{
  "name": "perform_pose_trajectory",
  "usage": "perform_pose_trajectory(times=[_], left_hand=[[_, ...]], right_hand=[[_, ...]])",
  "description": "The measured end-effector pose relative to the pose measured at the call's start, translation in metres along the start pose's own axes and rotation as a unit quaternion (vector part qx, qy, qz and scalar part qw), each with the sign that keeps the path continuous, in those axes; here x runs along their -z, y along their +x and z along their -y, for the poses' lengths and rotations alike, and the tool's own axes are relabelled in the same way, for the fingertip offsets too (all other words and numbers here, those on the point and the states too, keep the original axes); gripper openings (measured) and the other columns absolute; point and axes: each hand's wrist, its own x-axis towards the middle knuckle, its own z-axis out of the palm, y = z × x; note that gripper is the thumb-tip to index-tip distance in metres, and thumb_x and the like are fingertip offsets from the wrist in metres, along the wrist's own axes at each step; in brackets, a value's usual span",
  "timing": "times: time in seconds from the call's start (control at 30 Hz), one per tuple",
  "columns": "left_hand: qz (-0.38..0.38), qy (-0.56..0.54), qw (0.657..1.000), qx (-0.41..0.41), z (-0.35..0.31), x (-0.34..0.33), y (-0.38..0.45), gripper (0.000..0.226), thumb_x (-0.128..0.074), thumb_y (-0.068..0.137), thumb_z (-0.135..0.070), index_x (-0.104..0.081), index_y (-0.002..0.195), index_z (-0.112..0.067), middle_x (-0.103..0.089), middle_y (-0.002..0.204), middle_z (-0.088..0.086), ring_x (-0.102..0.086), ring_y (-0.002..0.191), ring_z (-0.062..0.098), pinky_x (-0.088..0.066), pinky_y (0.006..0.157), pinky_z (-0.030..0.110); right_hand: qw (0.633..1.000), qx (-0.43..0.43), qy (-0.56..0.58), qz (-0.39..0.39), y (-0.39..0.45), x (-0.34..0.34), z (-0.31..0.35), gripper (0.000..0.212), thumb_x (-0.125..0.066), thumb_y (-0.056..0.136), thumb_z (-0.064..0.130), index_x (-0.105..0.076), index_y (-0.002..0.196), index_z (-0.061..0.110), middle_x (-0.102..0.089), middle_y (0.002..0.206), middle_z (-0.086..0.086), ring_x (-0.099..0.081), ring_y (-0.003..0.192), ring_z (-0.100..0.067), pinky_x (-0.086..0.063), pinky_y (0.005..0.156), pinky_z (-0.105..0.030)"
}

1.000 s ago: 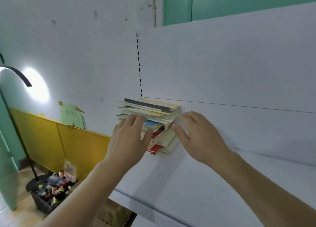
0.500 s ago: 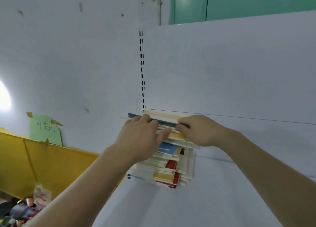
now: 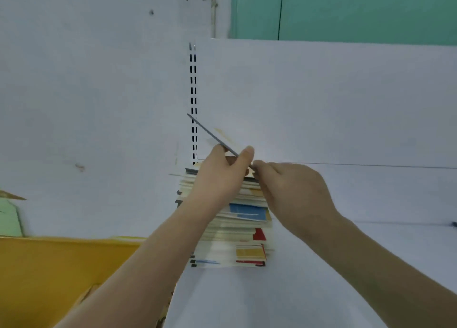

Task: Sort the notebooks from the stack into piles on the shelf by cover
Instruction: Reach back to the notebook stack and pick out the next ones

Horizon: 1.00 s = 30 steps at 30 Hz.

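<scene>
**Top notebook tipped up off the stack**

Bottom of the frame, both forearms reach in toward centre. The left hand (image 3: 217, 176) pinches the top notebook (image 3: 217, 137) between thumb and fingers, and it stands tilted, its dark edge running up toward the upper left, its near corner down by the hands. That tilt looks like a way to peel one cover free without dragging the rest. The right hand (image 3: 294, 194), centre right, has fingers curled with the tips at the notebook's low corner; whether it pinches that corner or only steadies the stack (image 3: 242, 228) I cannot tell, as the left hand covers the join. The stack sits mid-frame on the white shelf (image 3: 321, 290), edges ragged, blue, red and yellow showing. No sorted piles show on the shelf. The lifted cover is edge-on and blurred, so its design cannot be read. Behind, a slotted rail (image 3: 193, 100) climbs the white wall.
</scene>
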Motion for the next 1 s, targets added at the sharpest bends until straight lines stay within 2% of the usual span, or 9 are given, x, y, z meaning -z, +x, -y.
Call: perform_pose_trajectory(times=[0.1, 0.2, 0.27, 0.37, 0.47, 0.57, 0.67, 0.83, 1.0], left_hand=[[-0.056, -0.044, 0.997, 0.014, -0.002, -0.006, 0.002, 0.018, -0.051, 0.095, -0.033, -0.052, 0.103, -0.016, -0.066, 0.089, 0.004, -0.069, 0.087, 0.026, -0.057, 0.084, 0.052], [-0.166, -0.009, 0.986, -0.022, -0.003, 0.009, 0.006, 0.013, -0.041, 0.103, -0.025, -0.048, 0.110, -0.017, -0.059, 0.088, -0.003, -0.060, 0.082, 0.021, -0.055, 0.080, 0.048], [-0.216, -0.001, 0.975, -0.047, -0.002, 0.026, 0.011, 0.018, -0.039, 0.104, -0.025, -0.046, 0.121, -0.022, -0.057, 0.088, -0.011, -0.057, 0.081, 0.018, -0.051, 0.073, 0.040], [-0.222, 0.026, 0.973, -0.052, 0.003, 0.043, 0.015, 0.024, -0.039, 0.105, -0.025, -0.047, 0.127, -0.030, -0.059, 0.091, -0.017, -0.057, 0.081, 0.006, -0.042, 0.062, 0.029], [-0.222, 0.025, 0.974, -0.032, 0.011, 0.050, 0.013, 0.023, -0.037, 0.105, -0.025, -0.050, 0.123, -0.031, -0.061, 0.093, -0.015, -0.056, 0.079, 0.005, -0.040, 0.060, 0.028], [-0.221, 0.011, 0.975, 0.010, 0.016, 0.052, 0.011, 0.024, -0.033, 0.106, -0.023, -0.047, 0.125, -0.028, -0.058, 0.094, -0.012, -0.053, 0.078, 0.007, -0.039, 0.059, 0.030], [-0.223, -0.001, 0.975, 0.024, 0.016, 0.053, 0.010, 0.027, -0.030, 0.107, -0.021, -0.045, 0.129, -0.026, -0.054, 0.092, -0.017, -0.050, 0.079, 0.004, -0.037, 0.059, 0.028], [-0.248, -0.013, 0.969, 0.012, 0.012, 0.055, 0.009, 0.033, -0.029, 0.107, -0.021, -0.041, 0.137, -0.027, -0.052, 0.094, -0.022, -0.049, 0.081, 0.001, -0.036, 0.060, 0.026], [-0.247, -0.037, 0.968, 0.005, 0.008, 0.056, 0.004, 0.033, -0.030, 0.107, -0.022, -0.043, 0.136, -0.033, -0.055, 0.094, -0.021, -0.052, 0.081, 0.002, -0.039, 0.061, 0.029]], right_hand=[[0.997, 0.037, 0.062, 0.013, -0.009, -0.005, 0.006, 0.039, -0.055, 0.092, 0.032, -0.060, 0.127, 0.015, -0.069, 0.113, -0.001, -0.065, 0.094, -0.025, -0.055, 0.074, -0.035], [0.985, -0.016, 0.107, 0.138, -0.009, 0.001, -0.004, 0.080, -0.024, 0.093, 0.066, -0.025, 0.154, 0.015, -0.029, 0.159, -0.001, -0.028, 0.144, -0.017, -0.024, 0.117, -0.032], [0.968, -0.080, 0.144, 0.191, -0.003, 0.001, -0.021, 0.078, -0.021, 0.095, 0.066, -0.013, 0.157, 0.018, -0.011, 0.164, 0.004, -0.010, 0.149, -0.011, -0.009, 0.120, -0.027], [0.943, -0.138, 0.186, 0.238, 0.014, -0.010, -0.038, 0.065, -0.027, 0.102, 0.053, -0.020, 0.156, 0.018, -0.015, 0.163, 0.004, -0.012, 0.149, -0.011, -0.010, 0.118, -0.028], [0.916, -0.125, 0.205, 0.321, 0.030, -0.025, -0.039, 0.043, -0.032, 0.104, 0.045, -0.053, 0.128, 0.016, -0.053, 0.133, -0.002, -0.044, 0.129, -0.024, -0.036, 0.101, -0.031], [0.922, -0.093, 0.181, 0.328, 0.034, -0.028, -0.036, 0.040, -0.033, 0.103, 0.047, -0.057, 0.087, 0.020, -0.058, 0.085, 0.003, -0.055, 0.084, -0.018, -0.042, 0.071, -0.030], [0.964, -0.064, 0.100, 0.237, 0.034, -0.022, -0.040, 0.040, -0.037, 0.101, 0.048, -0.065, 0.089, 0.022, -0.063, 0.081, 0.003, -0.056, 0.078, -0.017, -0.049, 0.071, -0.034], [0.991, -0.069, -0.047, 0.103, 0.033, -0.017, -0.057, 0.036, -0.031, 0.105, 0.038, -0.055, 0.086, 0.019, -0.054, 0.068, 0.001, -0.055, 0.065, -0.023, -0.044, 0.058, -0.032], [0.988, -0.131, 0.013, -0.076, 0.031, -0.011, -0.068, 0.045, -0.035, 0.103, 0.034, -0.054, 0.069, 0.011, -0.045, 0.050, -0.001, -0.041, 0.044, -0.023, -0.026, 0.046, -0.026]])
